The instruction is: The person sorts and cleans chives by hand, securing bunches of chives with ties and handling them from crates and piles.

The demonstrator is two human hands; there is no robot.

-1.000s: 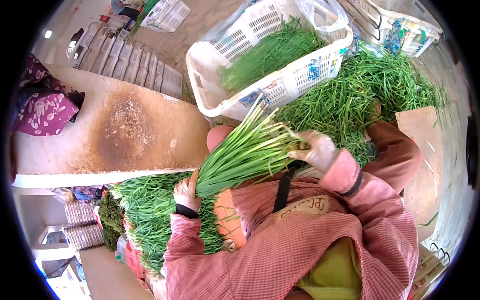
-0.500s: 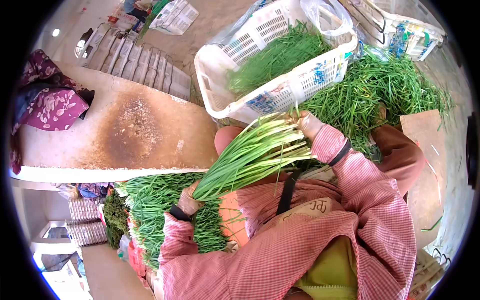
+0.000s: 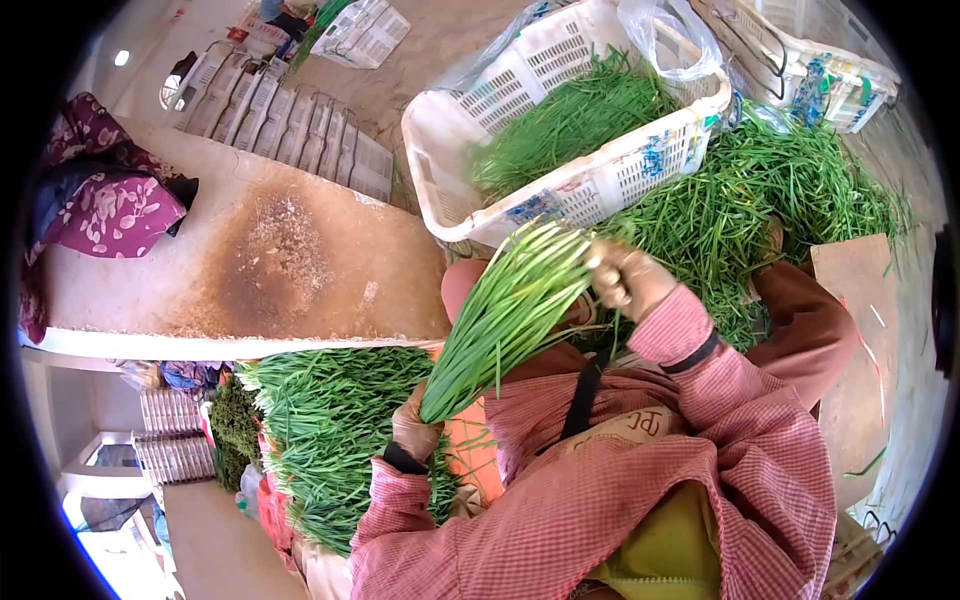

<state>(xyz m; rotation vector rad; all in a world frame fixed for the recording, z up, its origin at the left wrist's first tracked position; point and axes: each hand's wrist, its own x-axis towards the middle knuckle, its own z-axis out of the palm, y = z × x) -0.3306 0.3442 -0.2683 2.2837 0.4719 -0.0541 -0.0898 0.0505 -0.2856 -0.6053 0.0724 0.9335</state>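
A bunch of garlic chives (image 3: 515,310) slants across my lap, its pale stem ends up and its green leaves down. My left hand (image 3: 415,428) is closed around the leaf end. Beside the stem ends, my right hand (image 3: 632,280) has its fingers curled in, slightly blurred; whatever they hold I cannot make out. Below and left of the bunch lies a thick layer of laid-out chives (image 3: 340,430). Past my right hand spreads a loose heap of chives (image 3: 740,200) by my leg.
A white plastic crate (image 3: 660,140) with loose chives stands ahead. On the left is a stained tabletop (image 3: 400,270) with a purple floral cloth (image 3: 115,215) on it. Stacked crates (image 3: 290,130) stand behind it. A board (image 3: 855,290) lies at the right, and a person (image 3: 285,15) is far back.
My right hand has come off the stem ends to their right side, its fingers curling. The bunch is gathered narrower and more upright. My left hand has shifted slightly right and down with it.
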